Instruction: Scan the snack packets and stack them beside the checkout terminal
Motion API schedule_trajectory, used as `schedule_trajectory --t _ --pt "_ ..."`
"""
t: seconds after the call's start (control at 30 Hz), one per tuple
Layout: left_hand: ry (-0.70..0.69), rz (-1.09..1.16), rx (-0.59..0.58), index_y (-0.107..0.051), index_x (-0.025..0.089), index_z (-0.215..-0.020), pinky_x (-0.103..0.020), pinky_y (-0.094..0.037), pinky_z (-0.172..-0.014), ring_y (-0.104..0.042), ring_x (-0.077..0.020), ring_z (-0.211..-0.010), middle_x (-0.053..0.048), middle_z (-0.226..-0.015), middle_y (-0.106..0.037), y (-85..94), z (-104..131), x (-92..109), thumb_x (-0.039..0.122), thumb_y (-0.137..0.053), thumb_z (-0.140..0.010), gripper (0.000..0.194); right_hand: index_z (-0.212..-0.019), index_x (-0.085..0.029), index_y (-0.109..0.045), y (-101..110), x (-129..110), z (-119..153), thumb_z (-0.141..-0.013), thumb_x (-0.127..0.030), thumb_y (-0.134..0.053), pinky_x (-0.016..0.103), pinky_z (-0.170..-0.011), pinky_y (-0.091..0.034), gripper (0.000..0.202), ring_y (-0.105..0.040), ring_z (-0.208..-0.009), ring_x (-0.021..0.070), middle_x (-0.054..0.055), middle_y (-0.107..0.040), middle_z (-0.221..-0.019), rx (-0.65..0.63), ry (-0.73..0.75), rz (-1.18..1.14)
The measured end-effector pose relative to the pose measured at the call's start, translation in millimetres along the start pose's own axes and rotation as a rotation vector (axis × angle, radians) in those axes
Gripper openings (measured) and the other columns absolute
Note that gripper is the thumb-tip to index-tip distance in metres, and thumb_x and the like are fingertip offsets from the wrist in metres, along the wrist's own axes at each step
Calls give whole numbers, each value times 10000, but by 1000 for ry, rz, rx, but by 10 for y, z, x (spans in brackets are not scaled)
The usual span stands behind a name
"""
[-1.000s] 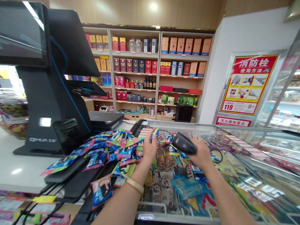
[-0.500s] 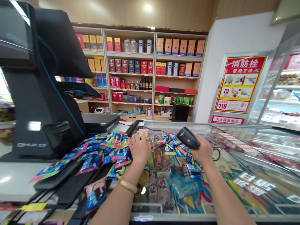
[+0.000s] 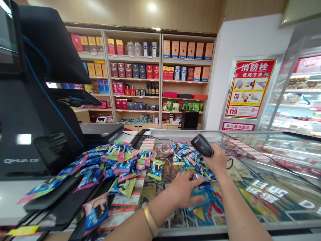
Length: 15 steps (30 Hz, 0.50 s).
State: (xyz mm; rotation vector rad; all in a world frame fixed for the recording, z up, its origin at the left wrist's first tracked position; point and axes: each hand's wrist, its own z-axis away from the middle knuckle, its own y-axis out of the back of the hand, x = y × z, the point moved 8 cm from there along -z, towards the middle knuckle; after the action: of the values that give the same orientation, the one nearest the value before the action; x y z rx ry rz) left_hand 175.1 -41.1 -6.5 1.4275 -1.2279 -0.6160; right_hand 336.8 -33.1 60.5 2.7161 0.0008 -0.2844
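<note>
Freezer [image 3: 190, 231]: flat, clear glass top with a pale rim; shiny wrapped goods show beneath, softened by reflections.
Right pile [image 3: 184, 154]: crinkled, pillow-shaped blue packets with green and pink ends, heaped on the glass near the middle of the scene.
Left pile [image 3: 120, 165]: more such packets, overlapping, glossy and creased, spread from the freezer's left side onto the counter [image 3: 12, 197].
Lone packets: one blue and green [image 3: 156, 169], just right of the left pile; one pink and blue [image 3: 96, 212], puffy, at the near left.
Left hand [image 3: 187, 189]: palm down, fingers spread and released, at the near edge of the right pile; whether they touch a packet, I cannot tell.
Bangle [image 3: 149, 219]: smooth, gold-coloured band around the left wrist.
Right hand [image 3: 216, 160]: fingers wrapped around the scanner's grip, beside the right pile.
Scanner [image 3: 201, 145]: dark plastic, rounded oval head, tilted toward the far left above the packets.
Paper strips [image 3: 124, 201]: flat, red and white, on the freezer's left side.
Terminal [image 3: 32, 110]: dark, angular body with a thin blue line, at the left.
Shelves [image 3: 135, 58]: pale, wood-like, far side, bearing upright boxes and bottles.
Poster [image 3: 250, 88]: red and yellow, metal-framed, on the far right wall.
</note>
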Motion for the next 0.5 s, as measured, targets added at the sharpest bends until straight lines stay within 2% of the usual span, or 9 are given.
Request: schedule_trajectory --t 0.1,0.27,0.37,0.5 --pt "12 54 27 -518 343 -1325 -564 -381 -981 -494 -368 -1179 -145 -1269 -532 -45 -21 -47 520 -658 -743 625 -874 -197 -645 4 0 2 -715 -303 -564 284 -637 -417 207 -620 -741 224 64 -666 -821 0 -2 3" --pt "58 310 148 -653 242 -1120 -377 -457 -940 -581 -244 -998 -85 -1104 -591 -67 -77 -169 373 -791 -624 531 -857 -198 -640 -3 -16 2 -702 -307 -567 289 -624 -413 203 -614 -720 225 60 -657 -805 -22 -9 -20" --pt "56 436 241 -672 194 -1004 -333 -482 -875 -577 -207 -901 -68 -1010 -589 -2 -81 -181 273 -796 -569 458 -885 -194 -644 12 -31 3 -707 -295 -554 291 -634 -416 224 -620 -733 227 65 -662 -832 -16 -26 -38" --pt "150 693 387 -656 182 -963 -309 -490 -793 -574 -187 -863 -59 -963 -594 146 -83 -297 245 -705 -647 326 -899 -187 -646 28 -52 4 -706 -299 -559 295 -643 -421 240 -627 -745 233 70 -666 -845 -5 -30 -61"
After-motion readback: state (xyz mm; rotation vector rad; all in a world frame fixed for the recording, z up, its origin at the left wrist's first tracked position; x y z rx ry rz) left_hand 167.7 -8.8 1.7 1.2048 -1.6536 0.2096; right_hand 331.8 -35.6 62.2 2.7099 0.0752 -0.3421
